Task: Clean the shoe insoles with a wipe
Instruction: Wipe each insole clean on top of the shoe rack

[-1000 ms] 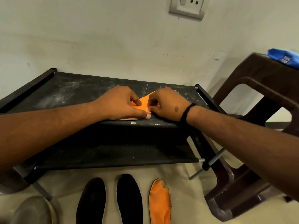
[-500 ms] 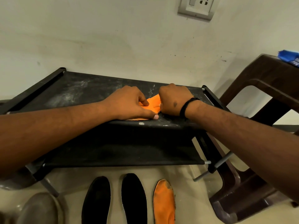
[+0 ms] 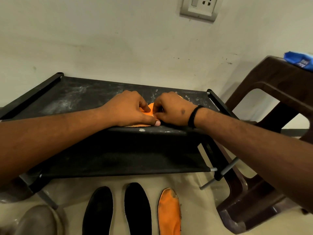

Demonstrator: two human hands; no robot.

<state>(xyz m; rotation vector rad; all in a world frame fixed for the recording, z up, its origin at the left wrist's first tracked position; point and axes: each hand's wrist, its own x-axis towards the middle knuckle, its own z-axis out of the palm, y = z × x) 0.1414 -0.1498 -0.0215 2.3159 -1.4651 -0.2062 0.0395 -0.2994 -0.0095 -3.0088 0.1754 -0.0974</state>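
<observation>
An orange insole [image 3: 149,112] lies on the top shelf of a dusty black rack [image 3: 76,95], mostly covered by both hands. My left hand [image 3: 130,107] holds it down, fingers curled over it and the thumb at its front edge. My right hand [image 3: 172,109] is beside the left, knuckles up and fingers curled down onto the insole. Only a sliver of white wipe [image 3: 153,115] shows under its fingertips. On the floor in front lie two black insoles [image 3: 100,211] [image 3: 138,209] and a second orange insole [image 3: 169,212].
A brown plastic stool [image 3: 274,85] stands right of the rack with a blue pack [image 3: 299,61] on its seat. A grey shoe [image 3: 37,221] sits at the bottom left. The wall behind the rack carries a socket [image 3: 199,7].
My right hand slid right along the insole, then came back against my left hand. The left hand stayed in place on the insole.
</observation>
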